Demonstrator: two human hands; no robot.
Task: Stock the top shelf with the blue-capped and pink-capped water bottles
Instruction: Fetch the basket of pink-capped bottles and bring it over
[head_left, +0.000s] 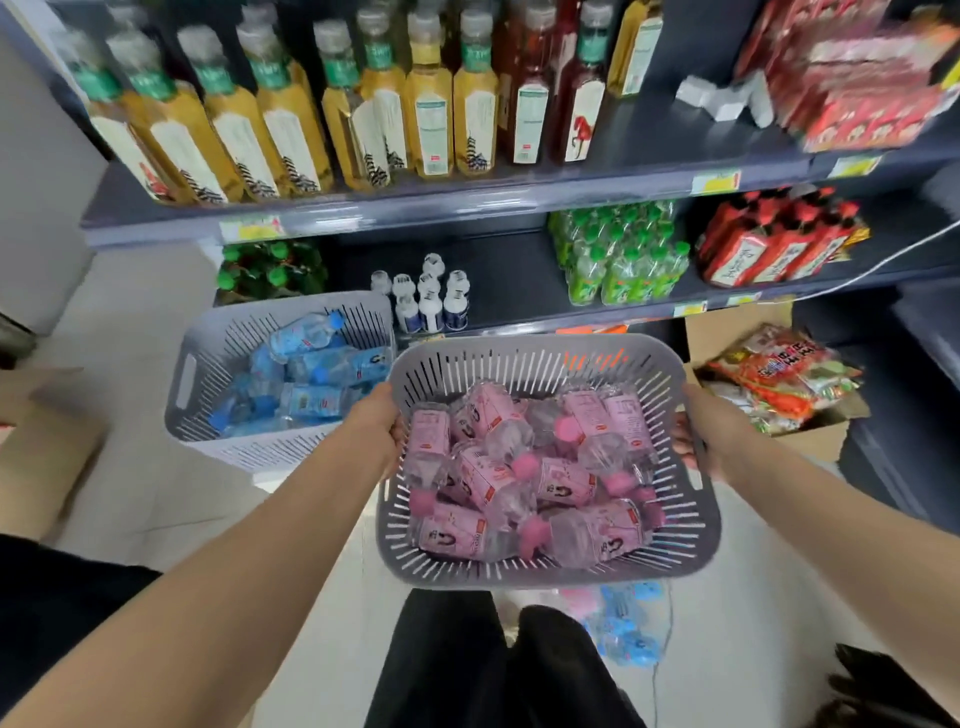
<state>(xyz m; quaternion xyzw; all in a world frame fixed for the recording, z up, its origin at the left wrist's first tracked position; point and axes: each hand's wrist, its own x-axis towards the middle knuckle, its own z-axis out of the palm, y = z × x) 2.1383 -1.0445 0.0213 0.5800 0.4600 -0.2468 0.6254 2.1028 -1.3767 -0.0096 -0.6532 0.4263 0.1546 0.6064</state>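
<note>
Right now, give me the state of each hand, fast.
Left hand: closed on the left rim of the grey basket of pink-capped bottles.
Right hand: closed on the same basket's right rim.

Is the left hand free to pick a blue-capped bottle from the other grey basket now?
Probably not yet. The left hand grips one side of the grey basket of pink-capped bottles, the right hand the other. The blue-capped bottles lie uncovered in the second basket beside it, so nothing else blocks them.
</note>
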